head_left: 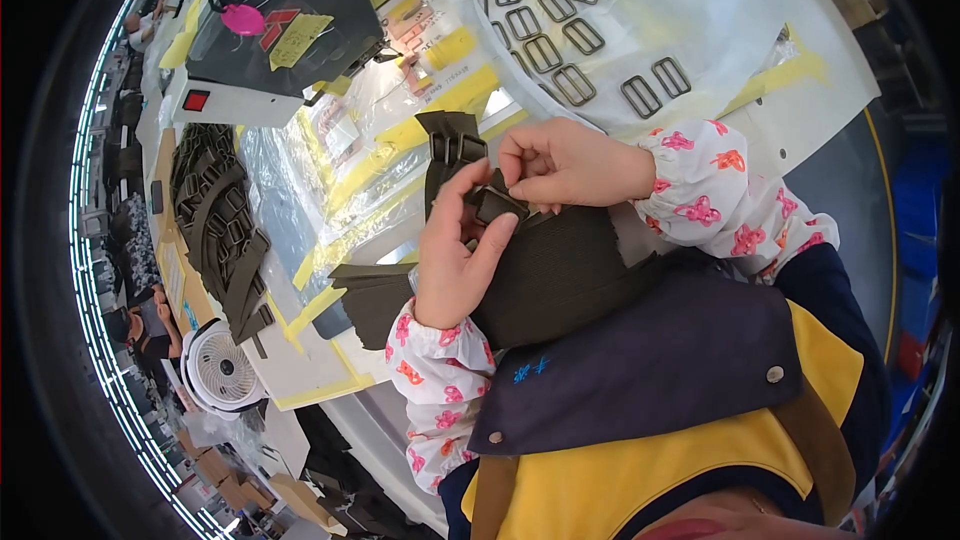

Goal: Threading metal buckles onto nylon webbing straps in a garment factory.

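Note:
Between both hands is a dark metal slide buckle [497, 206] with dark olive webbing through it. My left hand [446, 258] is closed on the buckle, thumb and fingers at its sides. My right hand [578, 162] pinches at the webbing by the buckle's upper right; its fingertips partly hide what they grip. Just beyond the left fingers lies another strap piece with metal buckles [458, 147]. Under the hands, close to my body, rests a stack of dark olive webbing strips [560, 275]. Loose oval buckles [572, 85] lie spread on the white surface beyond my right hand.
At the left, a heap of dark straps with buckles [222, 215] lies along the table edge. A grey machine [285, 25] stands at the far left. Clear plastic and yellow tape [345, 175] cover the tabletop. A white fan [222, 365] sits at the lower left.

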`<action>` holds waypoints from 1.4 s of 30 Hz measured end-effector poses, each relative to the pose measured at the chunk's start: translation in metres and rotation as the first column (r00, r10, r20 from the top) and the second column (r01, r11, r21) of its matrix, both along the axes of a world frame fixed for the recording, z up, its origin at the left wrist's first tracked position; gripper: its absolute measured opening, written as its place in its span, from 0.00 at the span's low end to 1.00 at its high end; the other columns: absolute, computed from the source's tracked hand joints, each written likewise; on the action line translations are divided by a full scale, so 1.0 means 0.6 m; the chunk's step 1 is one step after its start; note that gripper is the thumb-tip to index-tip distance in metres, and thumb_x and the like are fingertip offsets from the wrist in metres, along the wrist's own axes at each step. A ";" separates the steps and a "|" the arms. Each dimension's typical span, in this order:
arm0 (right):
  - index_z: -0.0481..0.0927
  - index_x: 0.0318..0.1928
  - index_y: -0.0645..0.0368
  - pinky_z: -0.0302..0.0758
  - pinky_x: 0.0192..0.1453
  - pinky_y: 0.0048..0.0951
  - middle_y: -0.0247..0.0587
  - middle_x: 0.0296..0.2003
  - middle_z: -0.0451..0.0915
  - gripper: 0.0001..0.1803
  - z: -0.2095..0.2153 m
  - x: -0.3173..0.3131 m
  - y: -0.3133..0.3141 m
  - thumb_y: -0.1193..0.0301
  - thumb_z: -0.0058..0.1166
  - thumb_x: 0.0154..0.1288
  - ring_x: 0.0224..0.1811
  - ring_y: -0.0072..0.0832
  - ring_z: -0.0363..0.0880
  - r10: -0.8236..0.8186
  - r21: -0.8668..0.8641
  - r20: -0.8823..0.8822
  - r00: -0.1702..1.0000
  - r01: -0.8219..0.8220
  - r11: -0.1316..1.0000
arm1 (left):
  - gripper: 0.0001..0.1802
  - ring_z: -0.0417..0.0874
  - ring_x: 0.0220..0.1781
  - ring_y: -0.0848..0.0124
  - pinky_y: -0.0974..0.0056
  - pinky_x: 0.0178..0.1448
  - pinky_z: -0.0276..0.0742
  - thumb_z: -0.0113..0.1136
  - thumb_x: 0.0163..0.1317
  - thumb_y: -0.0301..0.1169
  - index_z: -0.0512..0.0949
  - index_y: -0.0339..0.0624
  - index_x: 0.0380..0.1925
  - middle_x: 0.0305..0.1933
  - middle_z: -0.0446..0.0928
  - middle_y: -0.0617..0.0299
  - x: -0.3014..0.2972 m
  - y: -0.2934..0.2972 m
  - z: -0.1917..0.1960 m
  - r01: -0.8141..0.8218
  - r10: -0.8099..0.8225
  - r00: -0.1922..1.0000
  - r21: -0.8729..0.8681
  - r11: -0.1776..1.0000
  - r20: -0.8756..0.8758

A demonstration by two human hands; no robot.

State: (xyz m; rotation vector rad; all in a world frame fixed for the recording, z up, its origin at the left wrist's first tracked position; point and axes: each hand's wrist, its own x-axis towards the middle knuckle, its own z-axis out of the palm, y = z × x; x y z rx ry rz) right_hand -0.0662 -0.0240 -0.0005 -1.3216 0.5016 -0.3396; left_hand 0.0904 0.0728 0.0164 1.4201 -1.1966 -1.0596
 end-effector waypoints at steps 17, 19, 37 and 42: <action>0.69 0.32 0.62 0.69 0.30 0.36 0.45 0.24 0.72 0.11 -0.032 -0.215 -0.077 0.72 0.54 0.49 0.26 0.42 0.72 -0.646 -0.945 -0.286 0.707 -0.096 0.314 | 0.09 0.78 0.30 0.63 0.68 0.36 0.73 0.57 0.54 0.26 0.76 0.34 0.35 0.32 0.76 0.53 -0.020 -0.019 -0.007 0.435 -0.363 0.641 0.071 0.898 0.676; 0.69 0.32 0.62 0.69 0.30 0.38 0.45 0.23 0.72 0.10 -0.037 -0.206 -0.076 0.72 0.53 0.48 0.27 0.44 0.72 -0.683 -0.961 -0.253 0.685 -0.098 0.258 | 0.09 0.78 0.30 0.63 0.68 0.36 0.73 0.57 0.54 0.28 0.76 0.35 0.35 0.31 0.76 0.53 -0.020 -0.030 -0.012 0.453 -0.410 0.654 0.106 0.885 0.635; 0.77 0.32 0.62 0.71 0.26 0.27 0.40 0.22 0.77 0.07 0.021 -0.187 -0.056 0.77 0.47 0.52 0.21 0.35 0.75 -0.570 -0.891 -0.079 0.818 0.198 0.408 | 0.12 0.79 0.29 0.62 0.66 0.35 0.73 0.58 0.55 0.32 0.78 0.37 0.37 0.30 0.77 0.51 -0.002 -0.067 -0.021 0.578 -0.644 0.651 0.287 0.764 0.401; 0.75 0.37 0.68 0.74 0.35 0.21 0.37 0.28 0.76 0.10 0.006 -0.167 -0.025 0.83 0.42 0.54 0.28 0.19 0.74 -0.288 -0.429 -0.019 0.957 0.252 0.867 | 0.13 0.80 0.30 0.64 0.68 0.36 0.73 0.57 0.56 0.33 0.77 0.37 0.38 0.31 0.78 0.51 0.003 -0.073 -0.027 0.584 -0.664 0.703 0.326 0.743 0.254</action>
